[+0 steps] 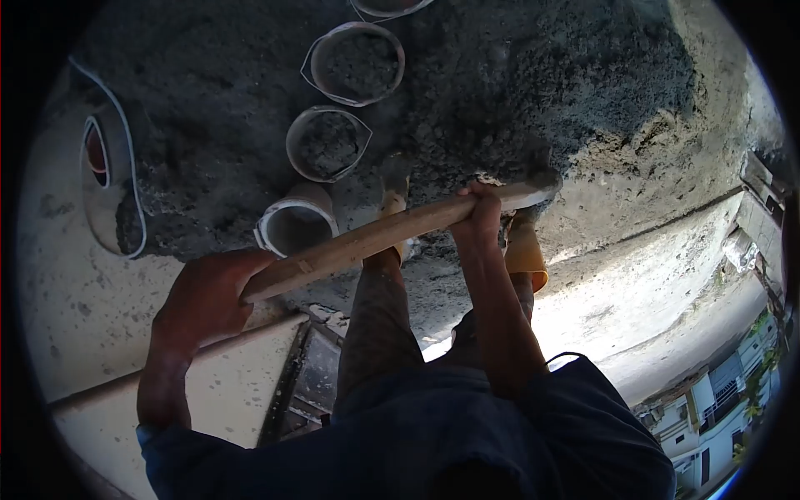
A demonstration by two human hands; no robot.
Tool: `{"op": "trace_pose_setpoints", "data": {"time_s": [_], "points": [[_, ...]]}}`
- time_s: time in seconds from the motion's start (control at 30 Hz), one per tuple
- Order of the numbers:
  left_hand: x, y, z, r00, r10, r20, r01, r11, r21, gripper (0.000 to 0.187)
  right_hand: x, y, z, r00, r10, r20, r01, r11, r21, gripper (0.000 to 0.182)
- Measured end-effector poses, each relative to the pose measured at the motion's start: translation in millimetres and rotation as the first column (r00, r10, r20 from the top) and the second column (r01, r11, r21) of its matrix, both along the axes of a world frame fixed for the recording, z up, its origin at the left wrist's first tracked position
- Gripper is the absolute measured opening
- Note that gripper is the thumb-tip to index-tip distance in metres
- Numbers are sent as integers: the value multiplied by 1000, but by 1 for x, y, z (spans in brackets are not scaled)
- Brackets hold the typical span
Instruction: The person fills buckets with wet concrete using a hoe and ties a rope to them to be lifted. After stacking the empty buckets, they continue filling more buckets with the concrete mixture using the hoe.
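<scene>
A long wooden handle [367, 240] slants across in front of me, and it looks like that of a hoe. My left hand [212, 292] is closed around its near end at the left. Farther up the wood, my right hand [482, 208] also grips it, close to the dark head [543, 167]. That head sits against the grey mix and its shape is hard to make out. Wet-looking grey mortar [492, 92] spreads over the ground beyond my hands. Just past the handle a pale bucket [265, 227] leans, with its grey inside showing.
Two buckets, one nearer [292, 150] and one farther [312, 75], hold grey mix; another bucket [387, 10] is cut off above. Yellow boots [525, 254] stand at the mortar's edge. A white curved line [129, 150] lies left. A pale slab [225, 387] is at lower left.
</scene>
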State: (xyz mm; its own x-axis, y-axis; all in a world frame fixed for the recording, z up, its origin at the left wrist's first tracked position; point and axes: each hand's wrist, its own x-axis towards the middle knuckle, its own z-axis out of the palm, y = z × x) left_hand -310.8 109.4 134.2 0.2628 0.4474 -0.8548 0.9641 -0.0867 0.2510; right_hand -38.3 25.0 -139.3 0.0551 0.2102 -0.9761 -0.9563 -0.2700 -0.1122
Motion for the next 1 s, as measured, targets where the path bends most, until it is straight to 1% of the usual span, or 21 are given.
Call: {"op": "trace_pose_setpoints", "data": {"time_s": [0.1, 0.17, 0.2, 0.23, 0.27, 0.3, 0.33, 0.37, 0.43, 0.5, 0.53, 0.6, 0.63, 0.7, 0.73, 0.77, 0.8, 0.83, 0.87, 0.93, 1.0], "points": [[-93, 0, 24, 993, 29, -111, -18, 995, 101, 34, -82, 27, 50, 983, -111, -147, 111, 994, -4, 7], [-164, 2, 28, 992, 54, -117, -22, 965, 261, 25, -144, 40, 58, 930, -94, -355, 143, 983, 114, 11], [-207, 1, 23, 980, 91, -176, -40, 961, 273, 22, -176, 36, 53, 978, 191, 86, -209, 855, 474, 13], [-226, 7, 24, 980, 103, -173, -42, 946, 321, 18, -198, 31, 47, 779, 264, 569, -608, 542, 581, 15], [-238, 8, 25, 973, 99, -209, -22, 939, 343, 18, -205, 38, 47, 775, 258, 577, -611, 539, 580, 15], [-241, 6, 21, 977, 81, -196, 0, 924, 382, 17, -210, 47, 49, 915, 314, 253, -403, 697, 593, 15], [-244, -1, 17, 980, 68, -188, 15, 912, 409, 17, -213, 51, 53, 949, 297, -108, -206, 841, 501, 16], [-244, -14, 9, 986, 82, -147, -23, 931, 365, 18, -194, 49, 55, 929, 334, -159, -242, 874, 420, 15], [-217, -52, -29, 995, 100, -7, -91, 928, 363, 20, -145, 37, 63, 863, 475, 170, -500, 762, 411, 14], [-168, -110, -78, 976, 205, 78, -218, 946, 239, 26, -80, 39, 50, 974, 193, -119, -163, 961, 225, 10], [-119, -124, -92, 936, 345, 73, -351, 931, 98, 25, -46, 41, 41, 971, 237, 10, -235, 957, 171, 7], [-33, -157, -135, 903, 420, 91, -417, 907, -50, 30, 34, 42, -14, 944, 295, 150, -324, 915, 239, 8], [10, -166, -154, 854, 506, 120, -485, 859, -163, 34, 63, 63, -15, 896, 384, 224, -424, 890, 171, 4], [92, -188, -195, 868, 417, 271, -412, 908, -79, 44, 108, 91, -37, 839, 463, 286, -507, 856, 100, 4], [140, -164, -179, 788, 607, 102, -539, 760, -362, 47, 125, 97, -63, 692, 578, 433, -639, 769, -5, 6], [170, -216, -207, 649, 739, 182, -640, 659, -395, 45, 138, 96, -86, 505, 665, 550, -734, 667, -131, 9], [195, -230, -199, 577, 811, 103, -643, 528, -555, 44, 142, 79, -108, 416, 741, 527, -798, 575, -178, 12], [211, -253, -192, 507, 853, -125, -625, 263, -735, 43, 136, 52, -118, 380, 791, 479, -828, 522, -206, 10], [222, -310, -188, 447, 895, -9, -669, 328, -668, 40, 123, 19, -125, 310, 812, 495, -863, 459, -212, 13], [217, -409, -191, 588, 780, 215, -602, 600, -528, 39, 98, -17, -105, 193, 889, 415, -895, 333, -297, 14], [228, -361, -158, 629, 777, 22, -596, 501, -628, 40, 104, 1, -76, 291, 843, 453, -875, 426, -229, 12]]}}
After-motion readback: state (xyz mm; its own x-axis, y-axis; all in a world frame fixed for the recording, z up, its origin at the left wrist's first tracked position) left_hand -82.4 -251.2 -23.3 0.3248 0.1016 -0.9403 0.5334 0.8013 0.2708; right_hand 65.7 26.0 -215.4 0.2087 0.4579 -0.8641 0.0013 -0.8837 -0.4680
